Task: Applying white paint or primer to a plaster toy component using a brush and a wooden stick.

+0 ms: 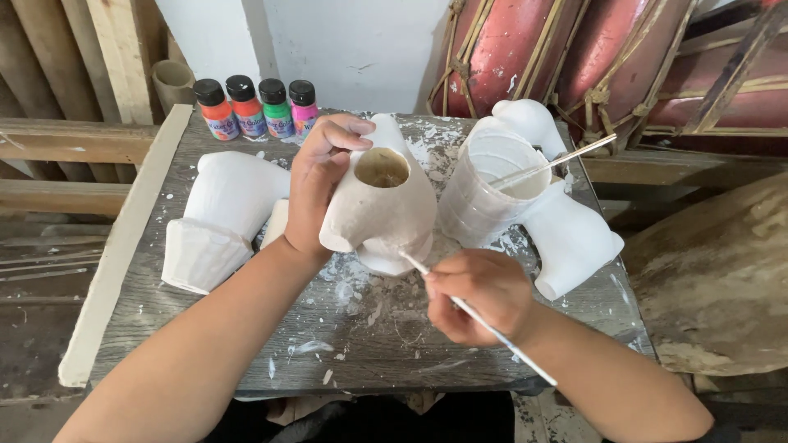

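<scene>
On the paint-flecked grey wooden surface point(361, 344), your left hand point(316, 193) grips the beige hollow clay figure point(386, 209) by its rim, opening upward, tilted toward you. Your right hand point(480, 291), just below it, pinches a thin white-handled brush point(480, 316) whose tip meets the figure's lower edge; the bristles are hard to make out.

Grey wooden table point(246, 344), paint-spattered; white wall point(328, 49) behind; timber planks point(74, 139) left; daylight.
</scene>
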